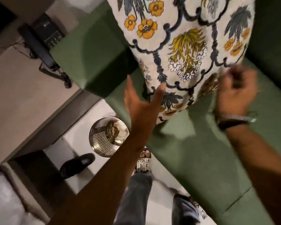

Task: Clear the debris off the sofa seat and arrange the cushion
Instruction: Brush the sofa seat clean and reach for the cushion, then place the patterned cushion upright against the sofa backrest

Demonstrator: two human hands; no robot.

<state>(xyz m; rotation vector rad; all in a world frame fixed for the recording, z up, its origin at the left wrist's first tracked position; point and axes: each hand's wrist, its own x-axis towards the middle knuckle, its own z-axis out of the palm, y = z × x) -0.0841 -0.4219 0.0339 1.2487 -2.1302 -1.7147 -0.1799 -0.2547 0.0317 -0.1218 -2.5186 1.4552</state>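
Observation:
A large white cushion with yellow flowers and dark blue scrollwork stands on the green sofa seat, leaning toward the backrest. My left hand is open, fingers apart, its fingertips at the cushion's lower left edge. My right hand, blurred and wearing a wrist bracelet, has its fingers curled at the cushion's lower right corner; whether it grips the fabric is unclear. No debris shows on the visible seat.
A perforated metal waste bin with crumpled scraps inside stands on the floor by the sofa's front. The green armrest is at left, with a black telephone on a side table beyond. A black shoe is near the bin.

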